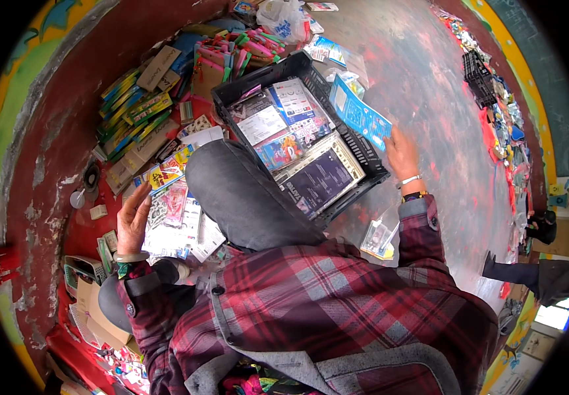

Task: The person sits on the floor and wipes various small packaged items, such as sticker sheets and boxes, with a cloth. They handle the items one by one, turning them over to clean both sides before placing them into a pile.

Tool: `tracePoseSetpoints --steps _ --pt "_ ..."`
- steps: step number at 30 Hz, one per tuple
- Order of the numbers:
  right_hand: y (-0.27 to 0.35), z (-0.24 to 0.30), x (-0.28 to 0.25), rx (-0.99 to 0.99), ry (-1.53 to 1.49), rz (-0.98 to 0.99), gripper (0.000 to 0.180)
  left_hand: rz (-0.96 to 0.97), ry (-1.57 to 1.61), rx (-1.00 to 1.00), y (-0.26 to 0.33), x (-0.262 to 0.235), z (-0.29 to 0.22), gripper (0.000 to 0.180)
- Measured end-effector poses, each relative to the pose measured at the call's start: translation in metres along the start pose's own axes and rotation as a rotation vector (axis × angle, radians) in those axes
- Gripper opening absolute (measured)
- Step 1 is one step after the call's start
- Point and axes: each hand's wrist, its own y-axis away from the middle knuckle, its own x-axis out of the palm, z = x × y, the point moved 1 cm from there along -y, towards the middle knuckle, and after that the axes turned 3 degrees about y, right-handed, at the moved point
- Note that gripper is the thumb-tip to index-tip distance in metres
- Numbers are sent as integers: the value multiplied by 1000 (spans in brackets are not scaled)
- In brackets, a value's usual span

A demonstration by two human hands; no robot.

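My right hand (402, 155) grips the lower end of a flat blue printed card packet (358, 113), held beside the right edge of a black plastic crate (371, 153). Inside the crate lie flat packets and sheets, among them a dark printed pack (321, 181) and a colourful pack (280, 153). My left hand (133, 220) is open, its fingers stretched out and slightly apart. Its fingertips are at the near end of a yellow and blue packet (164, 172); whether they touch it I cannot tell. My knee (248, 191) hides part of the crate's near left side.
Stacked yellow-green boxes (143, 108) and pink-green handled items (232, 52) pile up at the left wall. White sheets (182, 230) lie by my knee. A small clear packet (379, 238) rests on the floor (423, 99). Another person's leg (515, 271) shows at the right.
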Motion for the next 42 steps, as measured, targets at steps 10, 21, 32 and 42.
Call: tracePoseSetpoints --steps 10,21,32,42 --pt "-30 46 156 624 -1404 362 25 27 -167 -143 14 9 7 36" --pt "-131 77 244 624 -1733 259 22 -9 -383 -265 32 7 24 33" --pt "-106 0 416 106 122 500 34 4 -357 -338 7 6 50 31" --pt "-143 55 349 -12 187 701 39 -98 -325 -395 24 14 59 24"
